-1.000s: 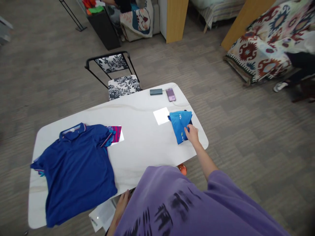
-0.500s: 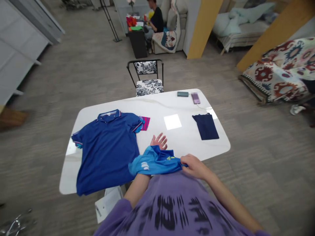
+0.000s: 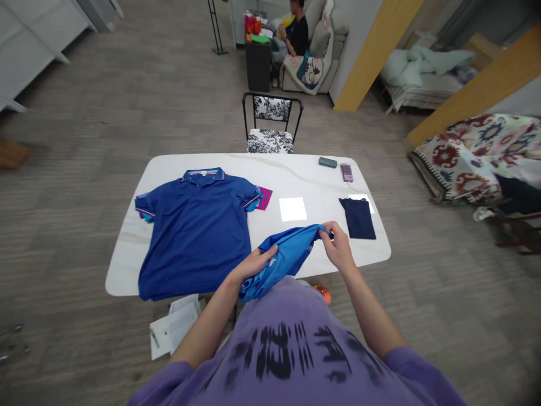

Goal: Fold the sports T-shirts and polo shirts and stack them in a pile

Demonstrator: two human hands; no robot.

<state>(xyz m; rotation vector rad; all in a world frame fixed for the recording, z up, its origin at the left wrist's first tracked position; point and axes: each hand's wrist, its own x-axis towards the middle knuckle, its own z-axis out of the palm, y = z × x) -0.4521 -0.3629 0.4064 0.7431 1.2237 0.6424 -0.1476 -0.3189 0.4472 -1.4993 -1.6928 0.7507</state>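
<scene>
A bright blue garment [image 3: 288, 254], bunched and creased, is stretched between my hands over the table's near edge. Its lower end hangs against my purple top. My left hand [image 3: 254, 263] grips its left side, thumb on top and the other fingers hidden under the cloth. At its upper right end, my right hand [image 3: 337, 246] pinches the fabric. To the left a dark blue polo shirt [image 3: 198, 231] lies spread flat, collar away from me. Pink striped cloth [image 3: 265, 198] sticks out beside its right sleeve, and light blue cloth shows at both cuffs.
On the white table [image 3: 169, 164] are a folded navy garment [image 3: 359, 219], a dark green case [image 3: 328, 162] and a phone [image 3: 346, 172] with a cable. A patterned chair [image 3: 270, 140] stands behind it. Papers [image 3: 181, 321] lie below the near edge. Another person [image 3: 296, 34] sits farther back.
My left hand, earlier inside the blue garment with its fingers spread out beyond it, now grips the cloth from outside. My right hand has lifted its end up and away from my body.
</scene>
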